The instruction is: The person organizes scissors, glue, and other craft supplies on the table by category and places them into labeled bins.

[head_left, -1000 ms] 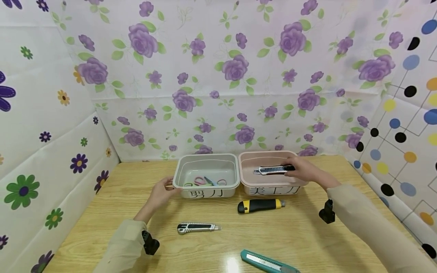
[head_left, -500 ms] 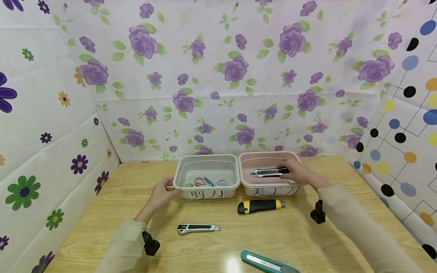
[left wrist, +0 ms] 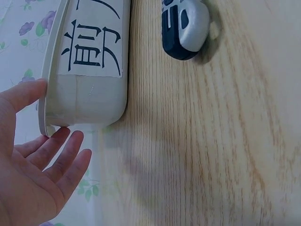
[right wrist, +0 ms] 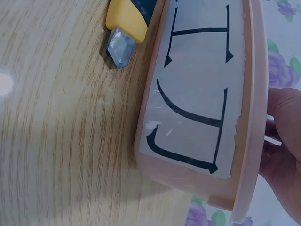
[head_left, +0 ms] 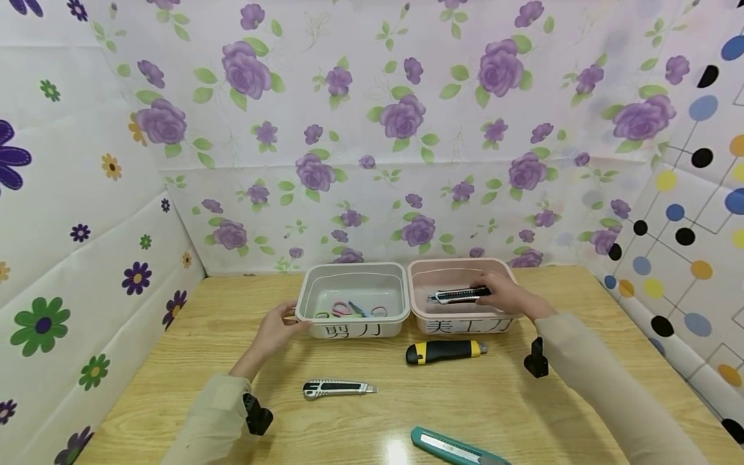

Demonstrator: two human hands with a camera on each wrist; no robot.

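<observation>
My right hand (head_left: 504,292) holds a black-and-silver utility knife (head_left: 456,296) by one end, inside the pink bin (head_left: 420,315). Its blade end points left. The bin wall hides the knife in the right wrist view, where part of the right hand (right wrist: 287,120) shows behind the rim. At the grey bin (head_left: 401,315), my left hand (head_left: 279,330) pinches the left corner of the rim. In the left wrist view the thumb lies on the rim of the grey bin (left wrist: 89,96), with fingers beneath it. Several scissors (head_left: 351,310) with coloured handles lie in the grey bin.
A yellow-and-black utility knife (head_left: 446,352) lies in front of the pink bin. Nearer are a silver-and-black utility knife (head_left: 338,388) and a teal one (head_left: 456,447) on the wooden table (head_left: 349,426). Patterned cloth walls (head_left: 360,213) enclose the back and sides.
My right hand has moved a little left and lower into the pink bin with the utility knife. My left hand stays at the grey bin's rim.
</observation>
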